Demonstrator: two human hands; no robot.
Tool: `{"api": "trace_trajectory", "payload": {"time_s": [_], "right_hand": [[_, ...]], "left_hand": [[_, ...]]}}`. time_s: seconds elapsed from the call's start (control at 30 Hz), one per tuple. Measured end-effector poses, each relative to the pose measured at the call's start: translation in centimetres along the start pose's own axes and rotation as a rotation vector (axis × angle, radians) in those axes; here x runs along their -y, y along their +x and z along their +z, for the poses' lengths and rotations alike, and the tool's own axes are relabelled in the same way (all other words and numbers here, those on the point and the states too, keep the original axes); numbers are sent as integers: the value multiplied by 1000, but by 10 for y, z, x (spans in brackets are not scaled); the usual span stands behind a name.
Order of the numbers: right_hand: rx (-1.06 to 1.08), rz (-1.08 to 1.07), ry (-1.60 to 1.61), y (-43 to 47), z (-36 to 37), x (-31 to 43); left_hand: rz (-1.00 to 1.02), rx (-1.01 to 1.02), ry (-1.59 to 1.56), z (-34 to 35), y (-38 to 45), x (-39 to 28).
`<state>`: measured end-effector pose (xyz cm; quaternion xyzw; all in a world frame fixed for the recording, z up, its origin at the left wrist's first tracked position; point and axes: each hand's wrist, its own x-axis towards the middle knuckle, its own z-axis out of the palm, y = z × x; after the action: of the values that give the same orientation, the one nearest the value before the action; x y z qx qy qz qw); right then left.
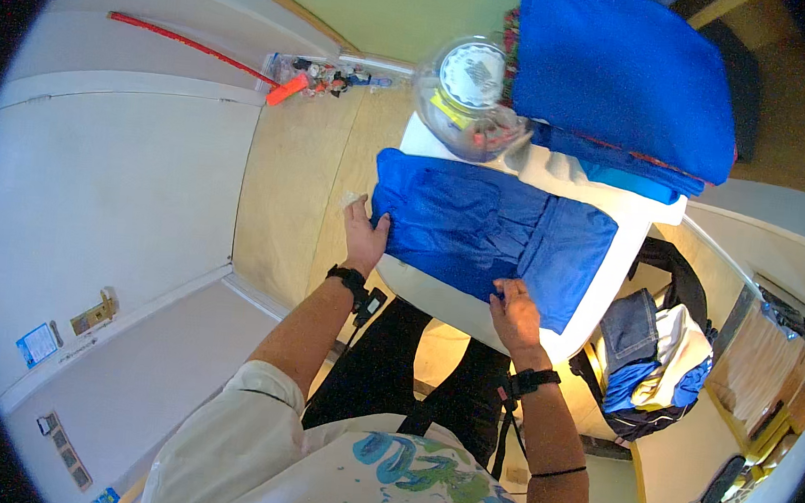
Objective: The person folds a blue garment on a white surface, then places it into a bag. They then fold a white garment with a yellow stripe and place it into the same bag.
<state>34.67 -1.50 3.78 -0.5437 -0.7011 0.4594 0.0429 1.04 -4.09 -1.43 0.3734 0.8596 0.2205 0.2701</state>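
Note:
A blue garment [461,221], flattened into a rough rectangle with a gathered seam across it, lies on a white table [421,279]. My left hand [366,234] rests at the garment's left edge, thumb on the cloth and fingers beside it. My right hand [516,316] touches the garment's near edge, right of the middle, its fingers bent; whether they pinch the cloth is unclear. Beyond the garment stands a clear round plastic container [471,101] with a whitish patterned top. To its right is a stack of folded blue cloth [622,77].
On the right, an open black bag [644,419] holds jeans [629,329] and other clothes. A red-handled tool [192,43] leans by small clutter [338,80] at the far left. A white door [117,186] is at the left, a yellow-edged table [683,465] at the lower right.

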Motion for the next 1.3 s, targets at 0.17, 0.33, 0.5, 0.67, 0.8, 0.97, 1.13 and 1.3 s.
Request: {"api": "trace_trajectory", "payload": {"time_s": [0.17, 0.33, 0.5, 0.67, 0.8, 0.97, 1.13, 1.3], "right_hand": [[77, 54, 52, 13, 45, 27], [112, -38, 91, 23, 73, 68], [92, 33, 189, 48, 86, 96], [-116, 5, 261, 88, 111, 110], [-27, 248, 441, 101, 104, 113], [57, 439, 1208, 84, 70, 71], [-198, 654, 1155, 53, 25, 7], [-241, 594, 919, 42, 21, 11]], "left_hand": [[-462, 393, -240, -7, 40, 30], [-373, 460, -373, -5, 44, 55], [-235, 420, -429, -23, 35, 38], [-203, 388, -559, -27, 36, 41], [-157, 386, -697, -28, 19, -8], [212, 539, -487, 2, -19, -83], [289, 853, -355, 55, -64, -143], [419, 754, -418, 70, -78, -120]]}}
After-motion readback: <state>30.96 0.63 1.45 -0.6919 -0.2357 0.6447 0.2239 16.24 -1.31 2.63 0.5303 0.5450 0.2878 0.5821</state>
